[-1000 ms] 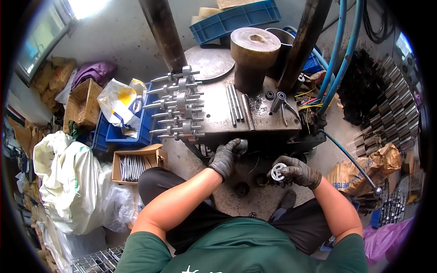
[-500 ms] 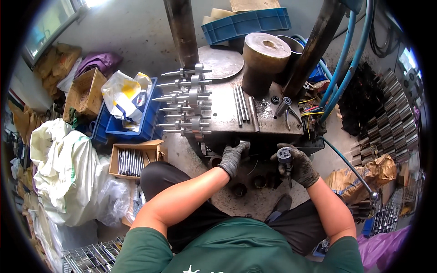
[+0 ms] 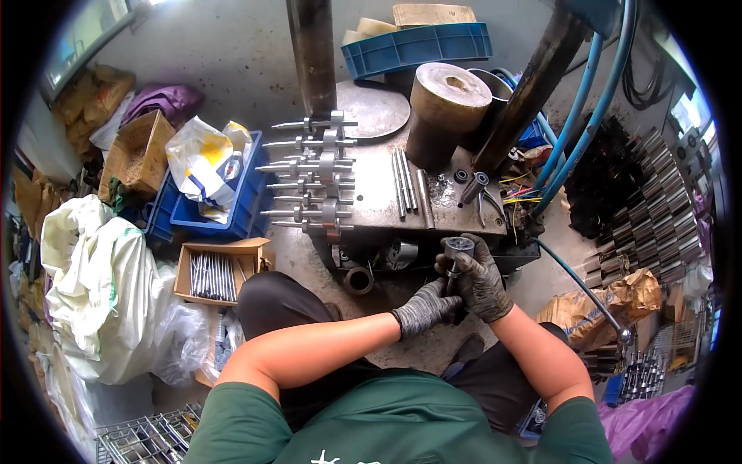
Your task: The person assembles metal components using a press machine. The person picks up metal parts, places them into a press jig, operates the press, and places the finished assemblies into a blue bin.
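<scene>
In front of the bench, my gloved right hand [image 3: 484, 284] is closed round a metal rotor [image 3: 459, 247] with a round, notched head and a shaft. The head faces up, and the shaft points down toward my lap. My gloved left hand [image 3: 427, 308] is closed at the lower part of the same shaft, its fingertips partly hidden. On the bench plate [image 3: 379, 210] lie thin steel rods [image 3: 403, 182], a thicker rod [image 3: 426, 199], pliers [image 3: 490, 207], a small ring bearing [image 3: 461, 176] and a short cylinder with a bearing-like end [image 3: 474, 188].
Several similar rotors on shafts [image 3: 328, 176] line the bench's left edge. A heavy steel cylinder [image 3: 442, 116] stands between two press columns. At left are a carton of rods [image 3: 212, 272] and a blue crate [image 3: 253, 197]. A hose [image 3: 581, 282] crosses at right.
My left hand has left the space under the bench's front edge and come right to the rotor's shaft. My right hand has brought the rotor slightly up and left.
</scene>
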The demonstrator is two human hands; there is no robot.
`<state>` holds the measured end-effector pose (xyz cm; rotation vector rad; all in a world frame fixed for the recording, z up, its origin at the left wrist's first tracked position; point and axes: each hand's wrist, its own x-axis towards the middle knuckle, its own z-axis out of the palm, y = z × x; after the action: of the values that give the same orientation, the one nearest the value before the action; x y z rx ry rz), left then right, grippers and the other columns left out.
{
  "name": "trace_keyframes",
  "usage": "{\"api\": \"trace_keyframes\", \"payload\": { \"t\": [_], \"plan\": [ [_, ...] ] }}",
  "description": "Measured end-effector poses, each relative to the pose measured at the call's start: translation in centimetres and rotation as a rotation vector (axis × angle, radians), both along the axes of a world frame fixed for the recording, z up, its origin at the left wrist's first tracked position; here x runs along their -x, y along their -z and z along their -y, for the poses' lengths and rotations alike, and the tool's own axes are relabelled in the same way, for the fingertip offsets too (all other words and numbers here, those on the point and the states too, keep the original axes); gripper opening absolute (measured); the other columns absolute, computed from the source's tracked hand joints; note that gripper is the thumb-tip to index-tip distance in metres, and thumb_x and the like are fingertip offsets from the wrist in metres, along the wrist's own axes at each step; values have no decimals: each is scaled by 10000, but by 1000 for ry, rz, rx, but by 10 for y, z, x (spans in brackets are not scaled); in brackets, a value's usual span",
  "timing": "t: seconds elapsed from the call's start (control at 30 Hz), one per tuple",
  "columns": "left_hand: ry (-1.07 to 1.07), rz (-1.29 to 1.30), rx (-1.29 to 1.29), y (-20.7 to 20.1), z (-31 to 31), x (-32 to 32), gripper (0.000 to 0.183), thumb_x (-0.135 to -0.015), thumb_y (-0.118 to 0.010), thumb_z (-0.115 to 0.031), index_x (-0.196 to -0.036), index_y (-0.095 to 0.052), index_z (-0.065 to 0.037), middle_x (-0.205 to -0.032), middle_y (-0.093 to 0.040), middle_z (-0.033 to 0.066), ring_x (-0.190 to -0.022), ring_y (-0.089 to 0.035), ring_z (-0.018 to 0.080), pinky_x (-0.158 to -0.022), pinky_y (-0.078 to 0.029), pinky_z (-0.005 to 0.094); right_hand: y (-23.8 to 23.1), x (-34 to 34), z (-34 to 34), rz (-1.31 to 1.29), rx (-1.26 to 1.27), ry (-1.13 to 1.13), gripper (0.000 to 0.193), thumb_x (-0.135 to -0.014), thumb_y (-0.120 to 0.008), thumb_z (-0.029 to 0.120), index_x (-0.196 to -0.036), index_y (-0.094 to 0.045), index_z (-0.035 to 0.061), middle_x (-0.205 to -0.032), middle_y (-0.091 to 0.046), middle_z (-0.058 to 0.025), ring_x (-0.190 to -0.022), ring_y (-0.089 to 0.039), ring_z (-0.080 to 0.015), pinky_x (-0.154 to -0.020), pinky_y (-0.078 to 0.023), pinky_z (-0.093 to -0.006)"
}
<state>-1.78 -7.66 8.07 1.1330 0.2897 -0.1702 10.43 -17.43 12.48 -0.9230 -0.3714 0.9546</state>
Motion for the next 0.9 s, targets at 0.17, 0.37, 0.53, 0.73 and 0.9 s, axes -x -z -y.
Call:
{"api": "trace_keyframes", "payload": {
  "t": [0.17,0.37,0.53,0.73,0.9],
  "plan": [
    [-38,-44,-21,-8,-1,-4,211,-1081,-571,-229,-1243,-597,-97,-1020,-682,58,-850,-644,134,-739,-558,300,-33,-6,-22,507,64,206,498,-929,-817,93,-1356,-562,67,-1207,-663,-45,-1083,-657,-145,-937,-564,-292],
    [-198,-285,315,17,-5,-11,157,-1090,-568,-190,-1186,-568,-66,-1038,-695,126,-879,-718,259,-726,-645,439,-118,-53,-70,694,1,362,566,-907,-828,45,-1406,-564,15,-1077,-687,-55,-923,-688,-127,-770,-589,-251],
    [-226,-303,438,11,-12,-20,161,-1087,-581,-194,-1173,-556,-60,-1027,-683,143,-845,-718,288,-673,-649,446,-179,-102,-101,968,184,355,635,-915,-848,154,-1433,-534,-34,-1008,-708,-55,-848,-699,-108,-700,-570,-219],
    [-297,-245,477,-2,-19,-24,150,-1073,-598,-177,-1168,-533,-81,-927,-651,109,-801,-701,271,-655,-647,447,-221,-133,-148,1579,508,417,593,-812,-906,243,-1285,-670,-26,-1081,-767,-143,-994,-736,-220,-917,-576,-337],
    [-269,-186,666,-8,-33,-32,89,-1071,-569,-175,-1140,-532,-133,-877,-607,67,-756,-648,261,-614,-590,422,-223,-169,-184,1616,593,272,585,-804,-875,253,-1273,-682,-39,-1112,-767,-181,-1013,-742,-247,-951,-571,-341]
  ]
}}
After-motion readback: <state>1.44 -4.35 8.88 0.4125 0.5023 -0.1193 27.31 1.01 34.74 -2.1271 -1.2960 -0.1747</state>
